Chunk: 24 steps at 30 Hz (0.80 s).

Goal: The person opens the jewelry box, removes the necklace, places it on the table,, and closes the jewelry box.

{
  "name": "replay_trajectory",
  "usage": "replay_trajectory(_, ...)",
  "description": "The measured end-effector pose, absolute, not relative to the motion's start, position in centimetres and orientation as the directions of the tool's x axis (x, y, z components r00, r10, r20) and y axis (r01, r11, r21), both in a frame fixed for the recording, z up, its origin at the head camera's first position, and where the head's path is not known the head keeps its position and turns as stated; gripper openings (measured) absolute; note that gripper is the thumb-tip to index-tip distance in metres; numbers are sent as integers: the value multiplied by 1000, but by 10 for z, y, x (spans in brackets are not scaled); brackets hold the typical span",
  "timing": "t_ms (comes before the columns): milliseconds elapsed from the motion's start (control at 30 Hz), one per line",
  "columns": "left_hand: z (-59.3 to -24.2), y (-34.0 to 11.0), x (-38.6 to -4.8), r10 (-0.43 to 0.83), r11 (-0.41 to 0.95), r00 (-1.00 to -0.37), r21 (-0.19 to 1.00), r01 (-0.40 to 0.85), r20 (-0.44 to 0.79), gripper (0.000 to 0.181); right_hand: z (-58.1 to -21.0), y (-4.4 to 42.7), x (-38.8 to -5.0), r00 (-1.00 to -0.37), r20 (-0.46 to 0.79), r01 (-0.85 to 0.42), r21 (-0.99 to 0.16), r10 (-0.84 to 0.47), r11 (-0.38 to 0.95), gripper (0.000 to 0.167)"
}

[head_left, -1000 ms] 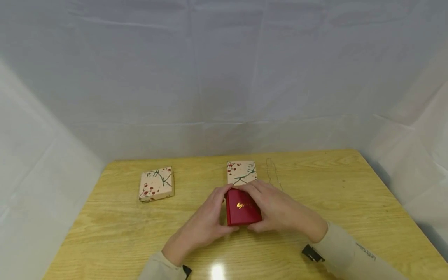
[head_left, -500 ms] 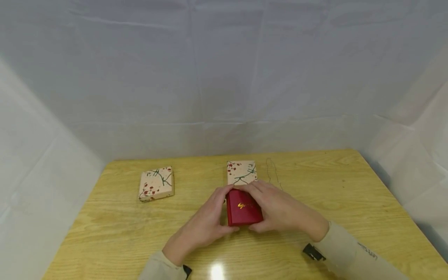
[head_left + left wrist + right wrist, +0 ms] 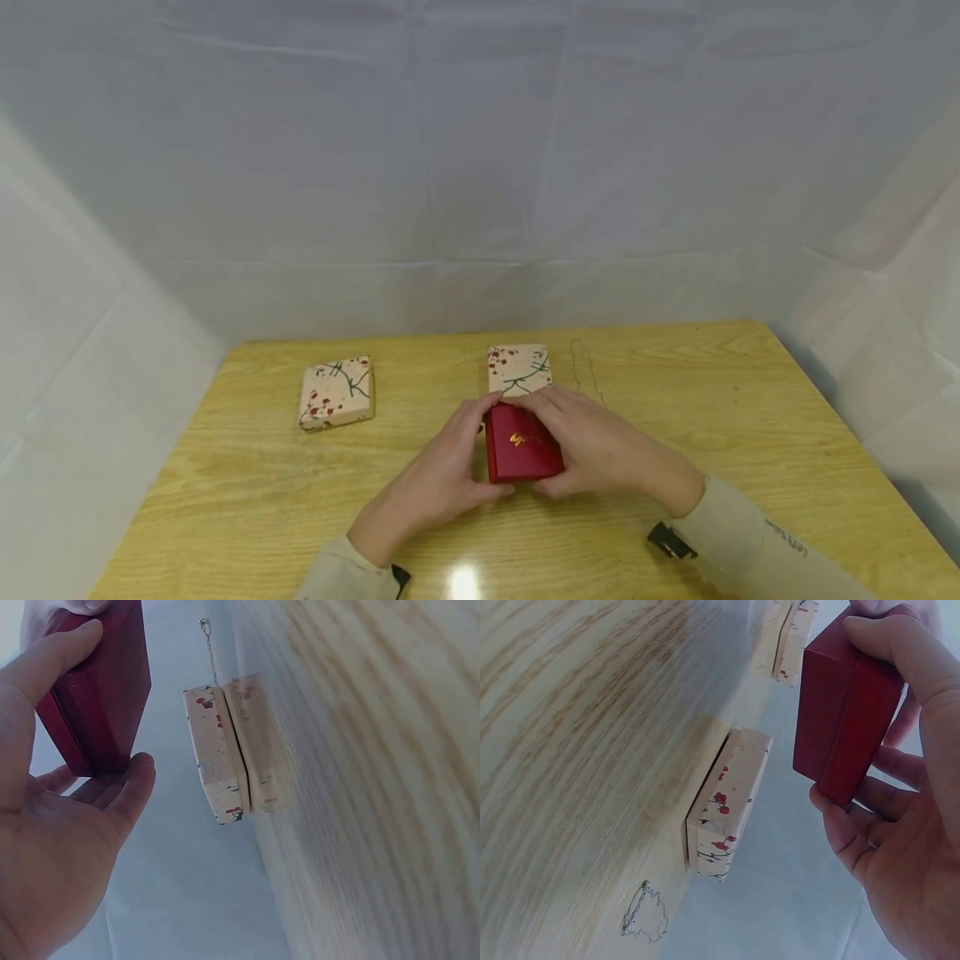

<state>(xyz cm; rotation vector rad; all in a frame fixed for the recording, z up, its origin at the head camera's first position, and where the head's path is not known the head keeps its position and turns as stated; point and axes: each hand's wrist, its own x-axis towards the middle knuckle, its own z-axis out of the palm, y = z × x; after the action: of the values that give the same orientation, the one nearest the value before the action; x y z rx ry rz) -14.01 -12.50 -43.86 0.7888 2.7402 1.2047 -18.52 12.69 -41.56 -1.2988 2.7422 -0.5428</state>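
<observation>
Left hand (image 3: 442, 473) and right hand (image 3: 596, 443) clamped round a deep-red, sharp-edged box (image 3: 519, 460) with gold script on top.

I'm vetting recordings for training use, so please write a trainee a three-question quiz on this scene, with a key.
1. Multiple choice: what colour is the gold-lettered box between the left hand and the right hand?
A) Green
B) Red
C) White

2. True or false: the gold-lettered box is held clear of the table.

3. Fill in: in the head view, a thin chain lies to the ____ of the flowered box just beyond the hands.

Key: 1. B. 2. True; both wrist views show a gap beneath it. 3. right.
</observation>
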Motion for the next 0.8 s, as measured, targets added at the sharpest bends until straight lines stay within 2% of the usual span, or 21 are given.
replay_trajectory(367, -440, -126, -142, 469, 558, -866, 702, 442, 172, 114, -414, 126, -185, -652, 86, -731, -333, -753, 595, 105)
replay_trajectory(800, -440, -125, -141, 461, 560, -871, 705, 434, 170, 112, -417, 127, -186, -636, 137, -759, -287, -759, 584, 103)
